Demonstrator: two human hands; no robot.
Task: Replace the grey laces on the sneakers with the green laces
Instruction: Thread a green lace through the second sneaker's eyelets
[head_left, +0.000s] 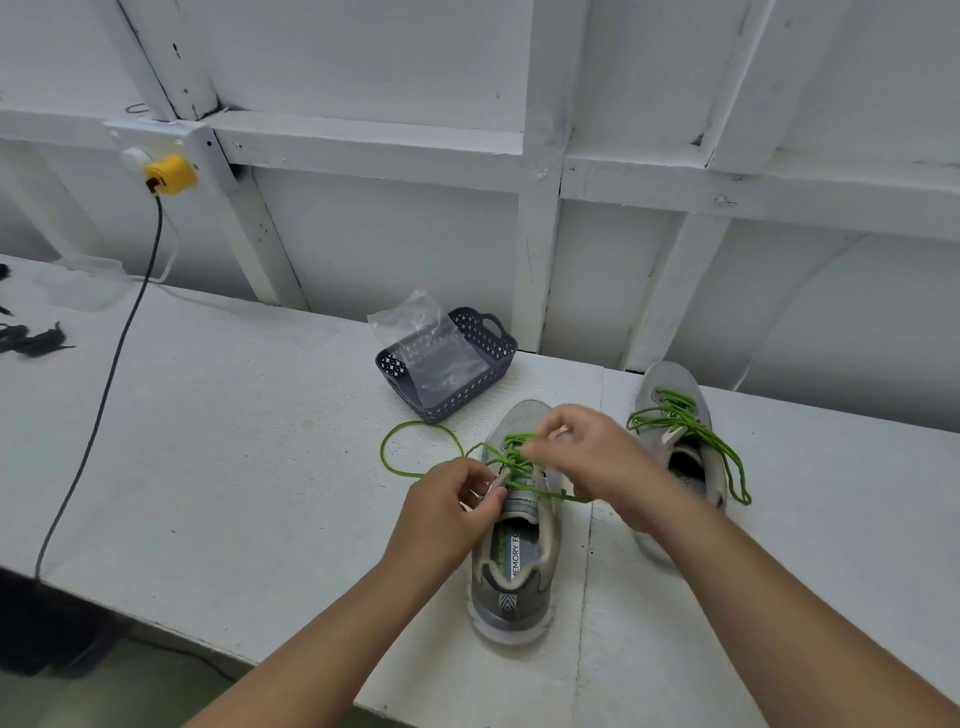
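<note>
A grey sneaker (511, 577) stands on the white table (234, 467), toe pointing away from me. A green lace (410, 470) is threaded through its eyelets, and one long end loops out to the left on the table. My left hand (452, 512) pinches the lace at the sneaker's left eyelets. My right hand (592, 457) pinches the lace above the tongue. A second grey sneaker (670, 384) stands to the right, partly behind my right arm, with its own green lace (722, 457) threaded and hanging loose.
A dark perforated basket (467, 400) with a clear plastic bag (421, 332) in it stands just behind the sneakers. Dark laces (31, 340) lie at the far left. A grey cable (104, 395) runs from a yellow plug (169, 174) on the wall across the table.
</note>
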